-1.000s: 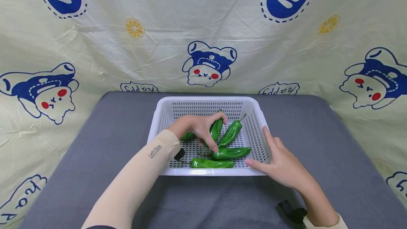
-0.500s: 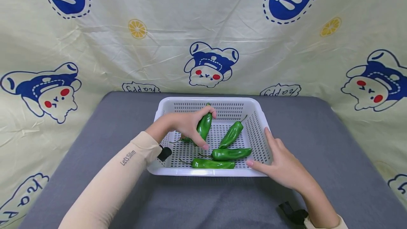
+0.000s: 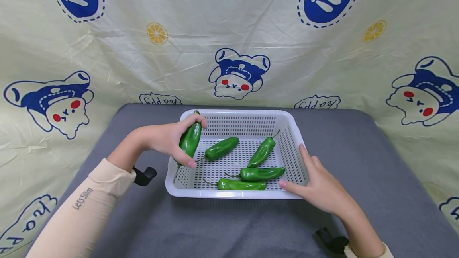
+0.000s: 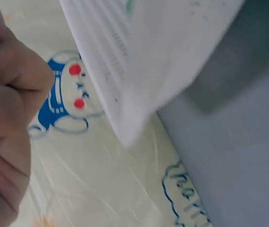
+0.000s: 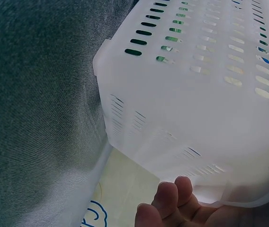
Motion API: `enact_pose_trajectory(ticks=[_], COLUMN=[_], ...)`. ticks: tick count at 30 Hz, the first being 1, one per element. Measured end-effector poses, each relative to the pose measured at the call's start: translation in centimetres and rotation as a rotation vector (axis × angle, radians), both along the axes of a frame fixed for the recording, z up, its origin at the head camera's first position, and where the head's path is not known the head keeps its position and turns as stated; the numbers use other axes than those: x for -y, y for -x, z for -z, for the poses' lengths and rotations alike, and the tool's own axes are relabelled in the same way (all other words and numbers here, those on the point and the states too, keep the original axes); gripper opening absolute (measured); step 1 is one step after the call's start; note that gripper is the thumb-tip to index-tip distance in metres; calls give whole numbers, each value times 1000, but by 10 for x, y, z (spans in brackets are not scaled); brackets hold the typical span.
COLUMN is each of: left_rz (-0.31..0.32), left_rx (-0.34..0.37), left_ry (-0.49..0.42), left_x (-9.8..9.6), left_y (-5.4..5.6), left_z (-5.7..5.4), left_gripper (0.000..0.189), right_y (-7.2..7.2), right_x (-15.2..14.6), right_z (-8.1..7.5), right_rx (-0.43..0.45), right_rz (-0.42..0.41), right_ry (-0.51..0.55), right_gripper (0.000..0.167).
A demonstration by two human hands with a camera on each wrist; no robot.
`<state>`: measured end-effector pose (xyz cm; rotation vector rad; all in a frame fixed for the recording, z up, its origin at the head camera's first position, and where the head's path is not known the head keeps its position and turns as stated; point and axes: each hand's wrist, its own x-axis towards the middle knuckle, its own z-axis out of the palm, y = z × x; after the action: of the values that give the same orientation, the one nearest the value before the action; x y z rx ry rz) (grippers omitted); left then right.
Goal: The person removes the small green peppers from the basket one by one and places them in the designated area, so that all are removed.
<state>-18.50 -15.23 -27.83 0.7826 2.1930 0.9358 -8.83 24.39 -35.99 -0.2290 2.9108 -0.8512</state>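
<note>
My left hand (image 3: 166, 138) grips a green chili pepper (image 3: 191, 138) above the left rim of a white plastic basket (image 3: 236, 193). Its thumb lies on the near side and its fingers curl over the far side. In the left wrist view only the curled fingers (image 4: 11, 80) and a sliver of green show. My right hand (image 3: 319, 188) holds the basket's front right corner, thumb over the rim and fingers outside the right wall. Inside the basket lie several more peppers: one at centre left (image 3: 222, 149), one at right (image 3: 262, 152), and others toward the front (image 3: 261, 174).
The basket stands on a table with a grey cloth (image 3: 229, 226). Behind it hangs a pale curtain (image 3: 186, 71) with cartoon bears. A black strap (image 3: 145, 176) is on the left wrist, another (image 3: 331, 242) near the right one.
My left hand has carried the pepper leftward from the middle of the basket to its left rim, uncovering another pepper at centre left. The right hand stays at the corner.
</note>
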Motion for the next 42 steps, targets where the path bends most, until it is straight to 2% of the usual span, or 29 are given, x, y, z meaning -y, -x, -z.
enact_pose_trajectory(ticks=[6,12,17,25,28,32,37,42], left_rz=[-76,-172,-235,-262,-250,-240,-247,-254], left_rx=[-10,-50,-43,-1,-25,-57,-56,-92], left_ry=[-34,33,67,88,115,180,278,315], left_x=[40,73,88,96,98,97,93,90], left_y=[-8,-15,-16,-16,-16,-17,-19,-22], left_z=[9,16,21,33,41,53,71,89], left_gripper=[85,88,90,95,97,97,101,100], right_y=[1,2,1,0,1,1,0,0], right_x=[0,0,0,0,0,0,0,0], right_z=[0,-1,-1,0,1,1,0,1], right_rx=[-2,-3,-1,2,0,-3,4,5], right_rz=[-2,-5,-5,-1,-1,-1,-1,0], right_ry=[-1,-5,-3,3,4,3,4,4], right_gripper=[119,119,119,119,119,120,120,119])
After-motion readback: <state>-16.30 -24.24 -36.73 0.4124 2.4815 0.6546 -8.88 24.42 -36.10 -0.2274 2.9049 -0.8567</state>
